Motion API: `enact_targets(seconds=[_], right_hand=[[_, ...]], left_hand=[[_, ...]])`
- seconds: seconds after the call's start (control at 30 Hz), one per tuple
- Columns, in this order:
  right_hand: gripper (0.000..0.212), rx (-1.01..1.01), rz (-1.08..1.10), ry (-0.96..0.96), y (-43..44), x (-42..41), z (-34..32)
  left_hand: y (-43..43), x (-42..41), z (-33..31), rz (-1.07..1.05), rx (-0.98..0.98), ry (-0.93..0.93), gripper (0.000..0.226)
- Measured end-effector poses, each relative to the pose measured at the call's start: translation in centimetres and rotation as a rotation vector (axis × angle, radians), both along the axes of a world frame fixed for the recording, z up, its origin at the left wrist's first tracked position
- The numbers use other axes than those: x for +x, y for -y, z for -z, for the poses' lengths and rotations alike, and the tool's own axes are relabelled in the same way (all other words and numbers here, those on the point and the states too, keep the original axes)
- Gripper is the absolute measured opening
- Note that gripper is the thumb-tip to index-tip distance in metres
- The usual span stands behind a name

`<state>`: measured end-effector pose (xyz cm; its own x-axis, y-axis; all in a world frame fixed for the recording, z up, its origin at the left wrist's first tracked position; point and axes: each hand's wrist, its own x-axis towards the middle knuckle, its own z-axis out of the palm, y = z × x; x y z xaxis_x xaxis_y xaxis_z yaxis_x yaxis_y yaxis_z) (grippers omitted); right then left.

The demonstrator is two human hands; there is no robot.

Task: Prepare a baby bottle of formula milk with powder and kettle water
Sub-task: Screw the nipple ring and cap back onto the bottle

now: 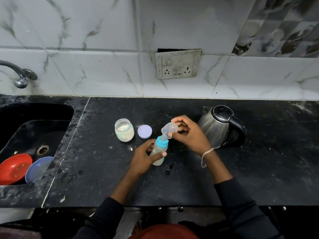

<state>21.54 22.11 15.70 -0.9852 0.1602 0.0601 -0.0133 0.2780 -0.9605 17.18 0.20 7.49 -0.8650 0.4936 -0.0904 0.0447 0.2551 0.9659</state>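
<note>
Our left hand (144,156) wraps the baby bottle (159,151), cloudy plastic w/ blue screw ring, tilted on the black speckled tabletop (107,171). Right hand (187,132) pinches its clear domed cap (169,129) just above the ring. Open glass powder jar (124,129) & round lid (144,131) left of that; steel kettle (220,126) right.

counter layout before you, left to right

sink (34,116) holds two bowls (14,168); on the counter (103,178) jar (124,130), then lid (144,131), your bottle (159,152) in front, kettle (221,126) far right, socket (177,63) behind.
</note>
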Motion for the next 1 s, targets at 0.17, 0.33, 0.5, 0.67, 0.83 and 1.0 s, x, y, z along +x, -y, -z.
enact_targets(seconds=[0.17, 0.33, 0.5, 0.67, 0.83, 1.0], right_hand=[[0.045, 0.132, -0.083, 0.053, 0.3, 0.8, -0.1], [0.046, 0.096, -0.088, 0.074, 0.8, 1.4, -0.2], [0.046, 0.058, -0.07, 0.071, 1.3, 1.8, -0.3], [0.047, -0.026, -0.024, 0.049, 1.7, 2.0, -0.6], [0.049, -0.045, 0.008, 0.031, 2.0, 2.4, -0.4], [0.05, -0.053, 0.032, 0.02, 2.5, 2.7, -0.5]], left_hand=[[-0.6, 0.3, -0.9, 0.046, 0.042, -0.012, 0.054], [-0.7, 0.3, -1.6, 0.051, 0.051, -0.028, 0.048], [-0.4, 0.5, -2.0, 0.059, 0.06, -0.012, 0.049], [-0.5, 0.8, -2.9, 0.056, 0.101, 0.024, 0.047], [-0.3, 0.8, -3.5, 0.05, 0.147, 0.042, 0.049], [-0.7, 1.1, -3.7, 0.037, 0.151, 0.046, 0.038]])
